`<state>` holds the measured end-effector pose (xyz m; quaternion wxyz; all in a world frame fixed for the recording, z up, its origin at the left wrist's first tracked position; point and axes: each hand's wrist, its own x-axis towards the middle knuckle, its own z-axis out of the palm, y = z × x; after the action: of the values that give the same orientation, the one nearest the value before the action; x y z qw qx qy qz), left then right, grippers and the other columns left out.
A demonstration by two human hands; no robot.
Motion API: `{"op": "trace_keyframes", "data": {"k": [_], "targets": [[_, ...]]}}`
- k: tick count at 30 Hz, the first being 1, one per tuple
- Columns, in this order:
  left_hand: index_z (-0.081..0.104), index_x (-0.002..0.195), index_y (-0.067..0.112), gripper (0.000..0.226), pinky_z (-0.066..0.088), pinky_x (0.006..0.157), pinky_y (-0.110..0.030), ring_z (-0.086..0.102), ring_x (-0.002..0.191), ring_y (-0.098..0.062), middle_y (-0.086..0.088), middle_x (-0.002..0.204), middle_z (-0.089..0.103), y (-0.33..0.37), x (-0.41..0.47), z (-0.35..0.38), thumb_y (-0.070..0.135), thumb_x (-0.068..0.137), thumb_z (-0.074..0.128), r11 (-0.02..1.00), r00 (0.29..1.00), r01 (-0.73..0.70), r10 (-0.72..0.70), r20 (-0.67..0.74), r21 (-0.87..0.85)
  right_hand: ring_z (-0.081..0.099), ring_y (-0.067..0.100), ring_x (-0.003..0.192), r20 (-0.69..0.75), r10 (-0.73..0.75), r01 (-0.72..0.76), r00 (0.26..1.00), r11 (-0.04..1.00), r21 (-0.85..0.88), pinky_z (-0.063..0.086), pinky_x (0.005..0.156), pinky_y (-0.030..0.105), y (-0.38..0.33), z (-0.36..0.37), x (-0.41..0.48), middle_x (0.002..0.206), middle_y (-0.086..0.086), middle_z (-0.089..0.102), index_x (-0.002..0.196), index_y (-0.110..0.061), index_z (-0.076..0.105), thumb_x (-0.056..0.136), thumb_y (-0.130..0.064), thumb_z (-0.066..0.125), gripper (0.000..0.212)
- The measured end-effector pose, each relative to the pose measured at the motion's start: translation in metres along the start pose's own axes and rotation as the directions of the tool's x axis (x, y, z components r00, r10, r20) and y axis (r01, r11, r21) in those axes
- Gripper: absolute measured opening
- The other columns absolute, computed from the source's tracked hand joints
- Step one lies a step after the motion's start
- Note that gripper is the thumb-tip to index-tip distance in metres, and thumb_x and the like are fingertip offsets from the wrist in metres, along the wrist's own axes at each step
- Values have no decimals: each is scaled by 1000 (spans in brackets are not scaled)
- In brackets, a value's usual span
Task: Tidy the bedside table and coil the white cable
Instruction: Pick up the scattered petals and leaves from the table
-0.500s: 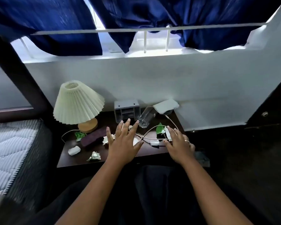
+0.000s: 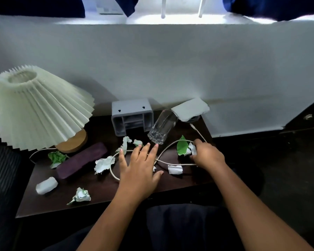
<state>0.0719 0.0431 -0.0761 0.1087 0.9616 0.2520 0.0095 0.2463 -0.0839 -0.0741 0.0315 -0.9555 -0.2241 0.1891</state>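
- On the dark worktop (image 2: 101, 192), the white cable (image 2: 172, 163) lay in loose loops between scattered paper scraps.
- Left hand (image 2: 140, 167) hovered flat, fingers spread, gripping nothing, over the cable's middle loop.
- Right hand (image 2: 208, 155) curled around a white crumpled paper (image 2: 192, 148), beside a green scrap (image 2: 182, 146).
- A drinking glass (image 2: 162, 126) stood just behind the hands.

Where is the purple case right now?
In the head view, the purple case lies on the left part of the bedside table, just in front of the lamp, between a crumpled green paper and a torn white paper.
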Motion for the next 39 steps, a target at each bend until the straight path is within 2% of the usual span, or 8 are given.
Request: {"op": "trace_keyframes", "data": {"k": [7, 12, 16, 19, 23, 27, 32, 39], "targets": [[-1, 145, 37, 74, -9, 112, -56, 7, 145, -15, 9, 157, 12, -4, -1, 7, 56, 86, 40, 1000, 999, 22, -22, 34, -14, 56, 38, 110, -87, 15, -17, 996, 1000, -25, 44, 86, 41, 2, 8, 13, 119, 16, 58, 115, -13, 53, 95, -29, 40, 28], [13, 144, 36, 68, 9, 114, -51, 23, 139, -15, 9, 151, 25, -7, -3, 17, 50, 87, 45, 999, 996, 40, -39, 81, -17, 55, 40, 100, -239, -32, 97, 970, 960, 262, 44, 80, 38, 0, 0, 15, 111, 22, 56, 115, -8, 52, 88, -6, 44, 29], [37, 131, 31, 46, 39, 95, -41, 44, 122, -20, 8, 135, 45, -11, -5, 25, 38, 87, 49, 999, 993, 32, -31, 111, -10, 58, 36, 93, -136, -118, 155, 984, 937, 312, 44, 74, 34, -11, 5, 13, 95, 14, 59, 111, -15, 49, 87, -20, 59, 26], [45, 122, 23, 32, 49, 82, -38, 45, 113, -22, 3, 125, 48, -12, -6, 28, 20, 90, 45, 995, 993, 68, -60, 102, -75, 56, 35, 107, -25, -156, 158, 987, 965, 211, 46, 85, 38, -12, 15, 14, 116, 14, 60, 126, -22, 46, 86, -31, 62, 44], [46, 112, 20, 26, 49, 76, -37, 46, 105, -23, -2, 110, 49, -11, -3, 32, 7, 89, 42, 985, 996, 88, -83, 40, -149, 54, 32, 113, -32, -152, 155, 988, 976, 151, 46, 86, 39, -6, 23, 17, 125, 10, 57, 125, -26, 48, 85, -31, 61, 42], [34, 137, 22, 56, 44, 86, -38, 49, 107, -27, -8, 109, 54, -13, 2, 35, -1, 86, 40, 966, 995, 102, -99, 23, -239, 55, 34, 110, -70, -125, 129, 990, 991, 46, 44, 82, 39, -5, 25, 17, 121, 9, 54, 119, -23, 53, 89, -33, 55, 31], [60, 101, 9, 15, 41, 81, -37, 54, 96, -30, -12, 99, 57, -16, 11, 26, 12, 89, 52, 916, 980, 145, -185, -71, -374, 56, 37, 98, -178, -174, 200, 968, 970, 140, 44, 77, 39, -15, 13, 14, 106, 12, 52, 101, -13, 56, 93, -37, 46, 27], [56, 92, 1, 22, 35, 79, -35, 53, 97, -33, -19, 100, 60, -25, 17, 10, 20, 94, 46, 766, 915, 248, -387, -117, -593, 57, 28, 103, -124, -359, 377, 925, 910, 174, 38, 78, 26, -45, 0, -2, 108, 10, 52, 114, -8, 63, 84, -24, 65, 34]]}}
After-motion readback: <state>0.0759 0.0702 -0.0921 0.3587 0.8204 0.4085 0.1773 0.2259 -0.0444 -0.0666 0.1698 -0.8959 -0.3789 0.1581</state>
